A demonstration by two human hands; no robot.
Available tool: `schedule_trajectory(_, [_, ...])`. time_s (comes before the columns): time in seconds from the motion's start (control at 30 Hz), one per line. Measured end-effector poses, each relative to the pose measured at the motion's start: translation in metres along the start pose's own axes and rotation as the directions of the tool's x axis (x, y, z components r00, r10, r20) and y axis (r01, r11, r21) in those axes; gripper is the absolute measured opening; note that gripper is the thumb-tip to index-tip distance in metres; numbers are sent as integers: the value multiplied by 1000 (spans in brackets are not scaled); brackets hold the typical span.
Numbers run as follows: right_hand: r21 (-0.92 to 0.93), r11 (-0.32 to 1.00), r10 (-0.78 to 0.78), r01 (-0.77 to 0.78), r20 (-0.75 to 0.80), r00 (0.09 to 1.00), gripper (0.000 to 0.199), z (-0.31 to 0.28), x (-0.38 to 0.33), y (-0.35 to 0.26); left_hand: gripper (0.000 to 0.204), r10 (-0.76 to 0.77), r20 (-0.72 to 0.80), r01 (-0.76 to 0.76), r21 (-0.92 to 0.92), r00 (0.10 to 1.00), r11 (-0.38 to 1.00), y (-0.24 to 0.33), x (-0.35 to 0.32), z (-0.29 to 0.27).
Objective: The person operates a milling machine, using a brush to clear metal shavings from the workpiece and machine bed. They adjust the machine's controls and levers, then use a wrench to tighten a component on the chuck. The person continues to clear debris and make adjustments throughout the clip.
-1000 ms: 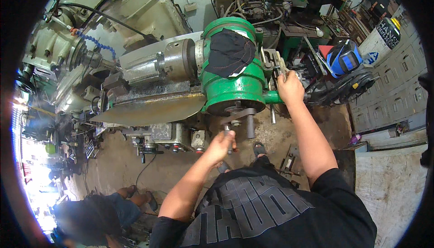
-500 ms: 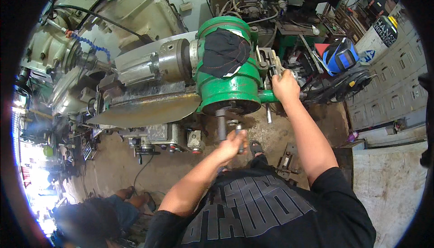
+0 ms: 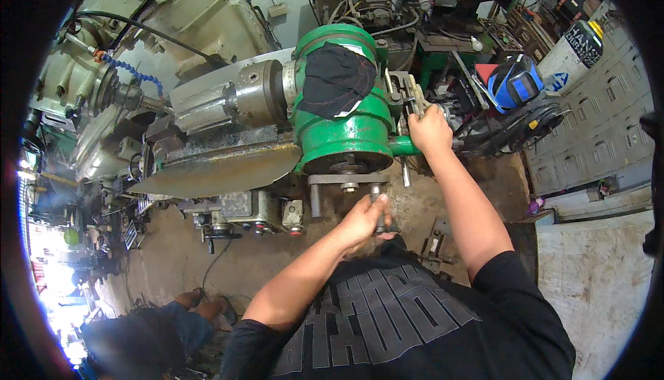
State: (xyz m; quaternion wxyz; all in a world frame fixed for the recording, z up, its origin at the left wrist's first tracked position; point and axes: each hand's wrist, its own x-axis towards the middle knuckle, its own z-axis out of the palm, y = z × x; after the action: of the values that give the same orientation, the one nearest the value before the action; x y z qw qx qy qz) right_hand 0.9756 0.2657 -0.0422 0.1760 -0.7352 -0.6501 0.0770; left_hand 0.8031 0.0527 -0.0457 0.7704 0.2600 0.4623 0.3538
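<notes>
A green cylindrical machine housing (image 3: 349, 131) with a dark cloth (image 3: 337, 81) draped on top stands in front of me. At its near end is a two-handled crank (image 3: 346, 180): a flat bar with a post at each end, fixed by a nut in the middle. My left hand (image 3: 364, 222) is wrapped round the crank's right handle (image 3: 376, 192). Farther right, my right hand (image 3: 430, 131) is closed over a metal part beside the housing, next to a clamp-like fitting (image 3: 403, 89); the fingers hide exactly what it grips. A shiny rod (image 3: 406, 172) points down beside the right wrist.
Left of the housing are a metal chuck (image 3: 259, 93) and a curved sheet-metal guard (image 3: 228, 174). A blue welding helmet (image 3: 515, 84) and coiled black cables lie right, before grey lockers (image 3: 588, 131). Another person (image 3: 149, 338) is low at the left. Metal blocks (image 3: 437, 241) sit on the floor.
The crank has turned, so its bar now lies crosswise with its two handles farther apart. My left hand has moved slightly right with the handle; my right hand keeps its place on the machine.
</notes>
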Motion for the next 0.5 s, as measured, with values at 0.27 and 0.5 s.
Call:
schedule_trajectory(0.27, [13, 1000, -7, 7, -22, 1000, 46, 0, -2, -1, 25, 39, -214, -30, 43, 976, 999, 31, -67, -64])
schedule_trajectory(0.5, [29, 1000, 1, 0, -49, 999, 44, 0, -3, -5, 30, 91, 62, -81, -150, 994, 985, 24, -24, 13])
